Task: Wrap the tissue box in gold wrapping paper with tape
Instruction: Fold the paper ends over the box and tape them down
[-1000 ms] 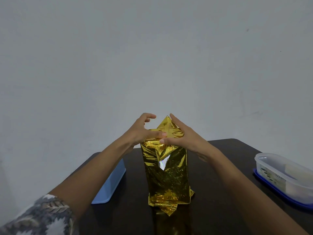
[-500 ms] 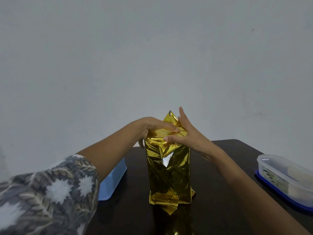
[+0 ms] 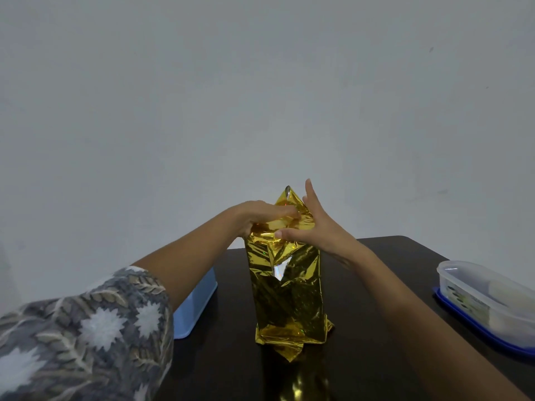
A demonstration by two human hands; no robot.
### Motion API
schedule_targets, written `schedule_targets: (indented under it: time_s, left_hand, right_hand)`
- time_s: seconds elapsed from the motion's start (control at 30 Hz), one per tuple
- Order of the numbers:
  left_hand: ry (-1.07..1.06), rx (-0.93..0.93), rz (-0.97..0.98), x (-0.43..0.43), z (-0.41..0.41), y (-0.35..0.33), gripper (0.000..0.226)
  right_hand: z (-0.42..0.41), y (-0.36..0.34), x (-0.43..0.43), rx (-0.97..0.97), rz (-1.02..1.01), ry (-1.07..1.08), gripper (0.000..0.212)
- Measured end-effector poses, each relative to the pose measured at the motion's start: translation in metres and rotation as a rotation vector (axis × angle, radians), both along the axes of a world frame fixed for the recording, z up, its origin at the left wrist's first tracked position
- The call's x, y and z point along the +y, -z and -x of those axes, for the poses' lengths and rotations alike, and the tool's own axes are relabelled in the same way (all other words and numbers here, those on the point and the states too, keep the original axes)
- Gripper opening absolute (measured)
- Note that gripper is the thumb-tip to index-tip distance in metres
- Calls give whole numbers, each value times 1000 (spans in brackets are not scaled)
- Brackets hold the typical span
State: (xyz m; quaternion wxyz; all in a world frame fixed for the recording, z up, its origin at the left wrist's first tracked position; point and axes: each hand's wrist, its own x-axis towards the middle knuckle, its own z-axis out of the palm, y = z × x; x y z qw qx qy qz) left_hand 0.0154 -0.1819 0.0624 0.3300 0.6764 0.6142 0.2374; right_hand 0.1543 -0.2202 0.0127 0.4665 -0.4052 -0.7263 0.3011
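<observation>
**Hands closing the top fold**

Tissue box (image 3: pixel 286 290), sheathed in gold wrapping paper (image 3: pixel 278 247), stood on end on the tabletop (image 3: pixel 376 285) — probably to bring its open end up. Left hand (image 3: pixel 262 217) lay flat, pressing folds down; right hand (image 3: pixel 315 230) was spread, thumb in front, bracing the raised flap (image 3: pixel 288 198).

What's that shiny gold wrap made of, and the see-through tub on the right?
The gold wrapping looks like thin metallic foil film: mirror-bright, sharply crinkled, a silvery patch showing. The tub looks like clear, slightly frosted plastic, its contents visible through the wall; its blue base seems plastic.
</observation>
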Motion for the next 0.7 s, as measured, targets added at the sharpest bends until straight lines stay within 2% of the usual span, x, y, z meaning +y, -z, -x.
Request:
schedule_targets:
  time_s: [0.13,0.23,0.27,0.33,0.43,0.47,0.5,0.6,0.67,0.7]
  left_hand:
    - [26,-52,17,3,-6,2,73]
    - [42,-162,27,1,6,-1,81]
    - [39,-229,38,4,13,1,85]
    - [81,-408,43,8,28,10,101]
    - [172,-643,-175,3,45,26,107]
    - [224,-627,-283,-2,50,31,109]
    - [281,-524,-391,-8,56,36,112]
    - [440,-32,-537,-23,66,49,118]
    - [465,193,-630,-27,61,53,111]
    - [458,225,-721,-28,56,53,99]
  right_hand:
    - [-3,1,-2,51,-15,-15,118]
    - [-6,11,-9,256,37,-75,138]
    - [-9,19,-7,320,57,-68,146]
    - [-14,36,-2,328,79,-58,154]
    - [-16,55,3,303,115,-68,154]
    - [-16,59,4,307,115,-61,152]
    - [-16,61,5,303,108,-53,151]
    - [-12,64,10,266,80,-33,158]
    - [-9,67,12,258,54,5,159]
    - [-7,69,14,255,46,23,157]
